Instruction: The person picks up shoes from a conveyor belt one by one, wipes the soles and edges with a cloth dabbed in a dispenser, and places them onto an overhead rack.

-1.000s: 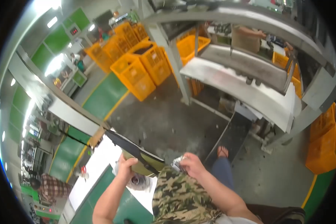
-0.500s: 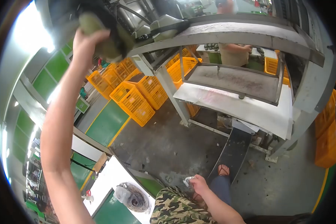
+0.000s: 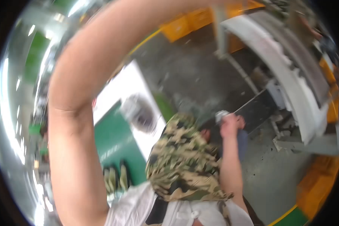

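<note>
My left forearm (image 3: 77, 86) rises large across the left side and bends over the top; the hand itself is out of sight past the upper edge. Low in front of me, my right hand (image 3: 231, 126) is closed on a small crumpled whitish thing (image 3: 221, 116), too blurred to name. A dark round item with clear plastic (image 3: 141, 116) lies on the white part of the table (image 3: 141, 81). Several green and black shoes (image 3: 123, 176) stand on the green surface at the lower left.
A metal rack with a white sheet (image 3: 267, 49) curves along the right. Orange crates stand at the top (image 3: 177, 28) and lower right (image 3: 318, 184). A dark board (image 3: 256, 113) lies low between me and the rack. Part of another person (image 3: 303, 28) shows at the upper right.
My left arm has swung across the top, and its hand with the green and black shoe has left the view. The camera has turned and tilted down; my right hand still holds the crumpled thing.
</note>
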A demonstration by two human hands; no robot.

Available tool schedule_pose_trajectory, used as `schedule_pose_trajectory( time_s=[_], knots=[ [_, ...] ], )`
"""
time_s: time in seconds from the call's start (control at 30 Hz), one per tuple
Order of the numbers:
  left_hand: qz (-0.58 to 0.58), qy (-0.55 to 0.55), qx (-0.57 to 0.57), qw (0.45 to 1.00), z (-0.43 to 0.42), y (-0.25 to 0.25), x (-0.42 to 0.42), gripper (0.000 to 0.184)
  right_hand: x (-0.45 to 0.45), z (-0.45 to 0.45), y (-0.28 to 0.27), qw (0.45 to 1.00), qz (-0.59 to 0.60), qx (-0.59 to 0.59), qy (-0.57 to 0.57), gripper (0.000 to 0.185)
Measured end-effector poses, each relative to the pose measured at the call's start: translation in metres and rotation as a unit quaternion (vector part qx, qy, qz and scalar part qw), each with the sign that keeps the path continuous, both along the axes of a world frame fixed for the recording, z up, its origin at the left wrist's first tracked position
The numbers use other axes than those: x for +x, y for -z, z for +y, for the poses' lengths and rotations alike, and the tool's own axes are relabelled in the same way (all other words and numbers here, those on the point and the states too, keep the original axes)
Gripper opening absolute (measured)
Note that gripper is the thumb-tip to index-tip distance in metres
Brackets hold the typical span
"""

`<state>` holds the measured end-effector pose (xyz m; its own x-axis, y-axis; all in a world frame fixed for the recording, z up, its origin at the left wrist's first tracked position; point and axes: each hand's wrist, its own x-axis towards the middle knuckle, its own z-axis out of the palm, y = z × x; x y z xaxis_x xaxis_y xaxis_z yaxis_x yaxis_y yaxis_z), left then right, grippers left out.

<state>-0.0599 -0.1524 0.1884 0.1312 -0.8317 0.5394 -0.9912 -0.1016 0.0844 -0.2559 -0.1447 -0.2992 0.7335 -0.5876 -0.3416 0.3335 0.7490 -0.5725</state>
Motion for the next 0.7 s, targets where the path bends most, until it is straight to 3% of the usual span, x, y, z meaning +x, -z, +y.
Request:
schedule_pose_trajectory(
  time_s=[0.1,0.13,0.2,0.23,0.27,0.33,0.37,0.4,0.43,0.47,0.5,0.53,0.57,0.67,0.7],
  knots=[
    [0.043,-0.022,0.151,0.987,0.17,0.115,0.014,0.056,-0.015,-0.019,0.041,0.998,-0.001,0.043,-0.045,0.006],
    [0.105,-0.121,0.259,0.953,0.238,0.16,0.032,0.052,-0.016,-0.021,0.043,0.996,0.015,0.064,-0.059,0.004],
    [0.248,-0.377,0.368,0.813,0.402,0.259,0.058,0.045,-0.022,-0.021,0.042,0.994,0.015,0.074,-0.075,0.002],
    [0.211,-0.404,0.399,0.795,0.492,0.301,0.055,0.034,-0.024,-0.019,0.046,0.994,0.023,0.089,-0.064,0.006],
    [0.203,-0.485,0.462,0.714,0.593,0.351,0.046,0.033,-0.027,-0.013,0.052,0.993,0.009,0.082,-0.086,0.006],
    [0.21,-0.533,0.485,0.661,0.742,0.411,-0.018,0.037,-0.032,-0.019,0.065,0.988,-0.012,0.081,-0.132,0.006],
    [0.283,-0.592,0.489,0.575,0.809,0.444,-0.056,0.042,-0.035,-0.022,0.067,0.987,-0.001,0.072,-0.145,0.01],
    [0.284,-0.522,0.562,0.576,0.863,0.479,-0.092,0.049,-0.036,-0.02,0.059,0.988,0.014,0.069,-0.14,0.011],
    [0.32,-0.53,0.507,0.6,0.93,0.539,-0.136,0.054,-0.038,-0.019,0.051,0.988,0.03,0.064,-0.134,0.013],
    [0.5,-0.598,0.403,0.479,0.9,0.52,-0.165,0.059,-0.038,-0.019,0.047,0.989,0.044,0.06,-0.126,0.015],
    [0.605,-0.67,0.275,0.329,0.862,0.495,-0.196,0.065,-0.035,-0.015,0.037,0.99,0.076,0.055,-0.101,0.017],
    [0.644,-0.623,0.25,0.366,0.838,0.488,-0.212,0.076,-0.031,-0.009,0.028,0.989,0.066,0.05,-0.12,0.016],
    [0.619,-0.642,0.284,0.352,0.812,0.487,-0.219,0.079,-0.026,-0.005,0.018,0.988,0.055,0.045,-0.137,0.016],
    [0.5,-0.695,0.346,0.384,0.779,0.501,-0.217,0.069,-0.011,0.0,0.01,0.986,0.052,0.023,-0.156,0.009],
    [0.474,-0.697,0.36,0.4,0.763,0.484,-0.212,0.068,-0.005,0.002,0.005,0.986,0.058,0.016,-0.158,0.009]
  ],
)
